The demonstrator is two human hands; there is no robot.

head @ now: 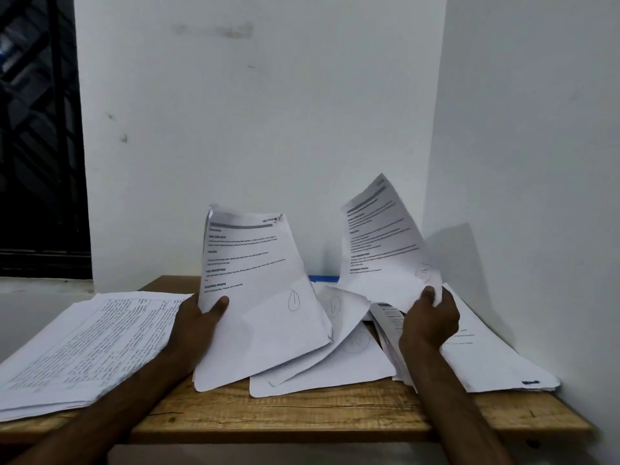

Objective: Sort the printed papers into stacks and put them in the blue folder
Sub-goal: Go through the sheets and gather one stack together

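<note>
Printed papers lie in several groups on a wooden tabletop [302, 414] that stands in the corner of a white wall [268, 112]. I count two flat stacks, one held bundle, one held sheet and some loose sheets.

The biggest group is the left stack [87, 347], whose top page shows a printed table with many rows. The right stack [486, 357] lies against the side wall, with its near corner at the front edge of the tabletop.

The left hand [198, 317] grips the bundle [255, 280] at its lower left edge, with the thumb on the front page and the fingers hidden behind. This bundle stands nearly upright, and its top page has a pen mark in a circle.

Between the two stacks, at least three loose sheets [335, 364] overlap each other, partly under the bundle.

The right hand [431, 317] pinches the bottom edge of the raised sheet [379, 236], which looks like a single sheet and is tilted in the air.

Of the blue folder [323, 278] only one thin strip shows, at the back of the tabletop; the papers cover the rest.

A window with a dark grille [33, 129] is at the far left.
</note>
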